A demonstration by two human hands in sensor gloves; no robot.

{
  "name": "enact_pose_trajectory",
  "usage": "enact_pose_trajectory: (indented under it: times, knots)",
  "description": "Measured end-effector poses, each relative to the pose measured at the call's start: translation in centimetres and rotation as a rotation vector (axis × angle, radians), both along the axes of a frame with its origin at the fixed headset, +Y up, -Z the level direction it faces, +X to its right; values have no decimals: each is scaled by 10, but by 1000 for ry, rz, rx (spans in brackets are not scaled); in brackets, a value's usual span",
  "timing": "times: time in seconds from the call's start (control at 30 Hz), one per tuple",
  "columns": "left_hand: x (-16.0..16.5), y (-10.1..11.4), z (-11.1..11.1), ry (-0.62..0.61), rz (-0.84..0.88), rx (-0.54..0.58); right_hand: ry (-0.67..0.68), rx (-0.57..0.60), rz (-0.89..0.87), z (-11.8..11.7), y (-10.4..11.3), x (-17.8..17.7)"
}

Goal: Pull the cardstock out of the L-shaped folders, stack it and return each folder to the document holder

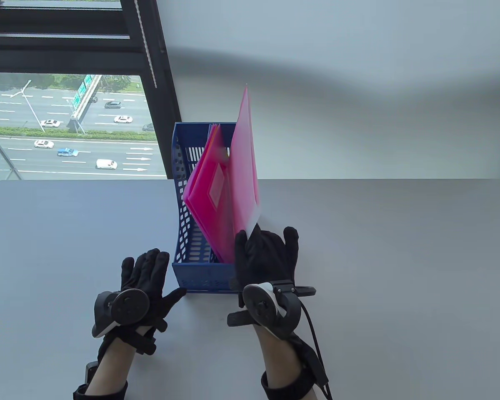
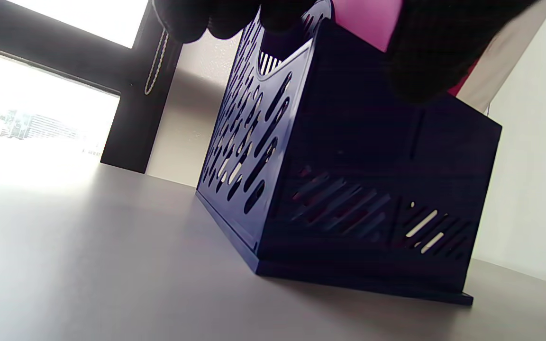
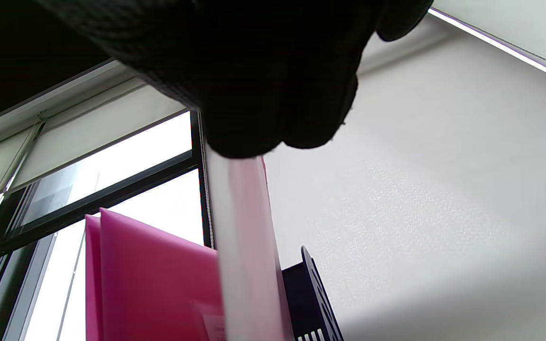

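Observation:
A blue slotted document holder (image 1: 182,233) stands on the grey table, with several pink L-shaped folders (image 1: 210,196) leaning inside it. My right hand (image 1: 250,243) pinches the lower corner of one pink folder (image 1: 243,166), which stands upright and rises above the holder's right side. The right wrist view shows that folder's pale edge (image 3: 244,237) hanging from my fingers (image 3: 254,94), the other folders (image 3: 154,279) to its left. My left hand (image 1: 150,275) lies at the holder's front left corner, fingers straight along the side wall and thumb against the front wall (image 2: 349,189). Whether cardstock is inside cannot be seen.
The grey table (image 1: 379,271) stretches wide on both sides of the holder. A white wall stands behind it, and a dark-framed window (image 1: 66,125) is at the back left. A cable (image 1: 312,333) trails from my right wrist.

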State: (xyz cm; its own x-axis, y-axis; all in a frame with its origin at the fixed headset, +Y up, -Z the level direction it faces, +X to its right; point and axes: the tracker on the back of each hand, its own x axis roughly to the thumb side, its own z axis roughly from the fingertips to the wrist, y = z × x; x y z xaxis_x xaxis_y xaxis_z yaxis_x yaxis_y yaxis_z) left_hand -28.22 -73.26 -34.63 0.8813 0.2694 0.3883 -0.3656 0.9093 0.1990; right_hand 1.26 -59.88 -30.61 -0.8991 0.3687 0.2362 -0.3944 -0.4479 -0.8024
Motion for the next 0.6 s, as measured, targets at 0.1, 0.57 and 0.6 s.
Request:
enact_pose_trajectory:
  times: [0.1,0.57,0.6]
  knots:
    - [7,8,5,-20,4,54,11,35,-13,9,9,1]
    - [74,73,49,-187,129,278,113,71,-66,32,25,-6]
    - [77,73,49,-185,119,279,120,70,-66,33,25,-7]
